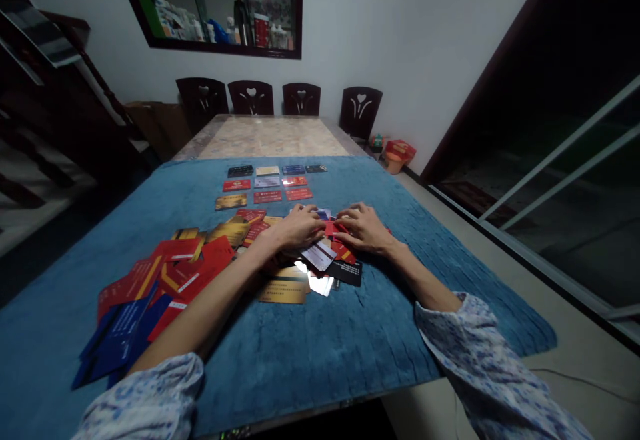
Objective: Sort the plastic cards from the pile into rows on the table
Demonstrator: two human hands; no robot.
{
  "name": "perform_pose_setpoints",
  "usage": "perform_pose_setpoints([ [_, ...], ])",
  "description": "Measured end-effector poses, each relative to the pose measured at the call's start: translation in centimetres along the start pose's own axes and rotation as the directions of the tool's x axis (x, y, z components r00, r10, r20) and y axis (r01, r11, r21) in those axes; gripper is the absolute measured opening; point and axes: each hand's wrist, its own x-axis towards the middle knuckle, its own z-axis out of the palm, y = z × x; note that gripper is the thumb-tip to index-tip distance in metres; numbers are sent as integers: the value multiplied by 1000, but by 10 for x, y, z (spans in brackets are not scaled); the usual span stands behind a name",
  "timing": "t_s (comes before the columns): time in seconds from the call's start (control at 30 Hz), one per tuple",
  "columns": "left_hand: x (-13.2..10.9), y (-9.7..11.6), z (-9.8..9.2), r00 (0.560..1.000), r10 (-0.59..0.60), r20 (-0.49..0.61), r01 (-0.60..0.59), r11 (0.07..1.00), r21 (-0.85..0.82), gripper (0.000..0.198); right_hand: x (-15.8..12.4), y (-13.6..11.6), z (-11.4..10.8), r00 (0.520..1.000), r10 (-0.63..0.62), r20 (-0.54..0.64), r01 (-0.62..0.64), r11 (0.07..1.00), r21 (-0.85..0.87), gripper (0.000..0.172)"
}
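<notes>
Both my hands rest on a loose heap of cards at the middle of the blue cloth. My left hand [300,228] lies over the heap's left part, fingers bent and apart, just above a pale card [319,256]. At the right part, my right hand [364,228] has its fingers spread, touching red cards [343,251]. A gold card [284,285] and a black card [347,272] stick out on the near side. Larger red cards [131,285] and blue cards [115,333] are piled beside and beyond my left forearm.
Rows of cards [267,182] lie farther back on the blue cloth [380,333]. Beyond are the bare marble tabletop [270,135] and several dark chairs [301,99]. A red box [401,150] stands on the floor at the right.
</notes>
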Motion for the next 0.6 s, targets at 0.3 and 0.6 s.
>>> perform_pose_setpoints([
  [0.3, 0, 1, 0, 999, -48, -12, 47, 998, -32, 23, 1, 0, 3, 999, -41, -19, 42, 998, 52, 36],
  [0.6, 0, 3, -3, 1000, 2, -13, -1, 998, 70, 23, 1, 0, 2, 999, -37, -11, 38, 995, 87, 42],
])
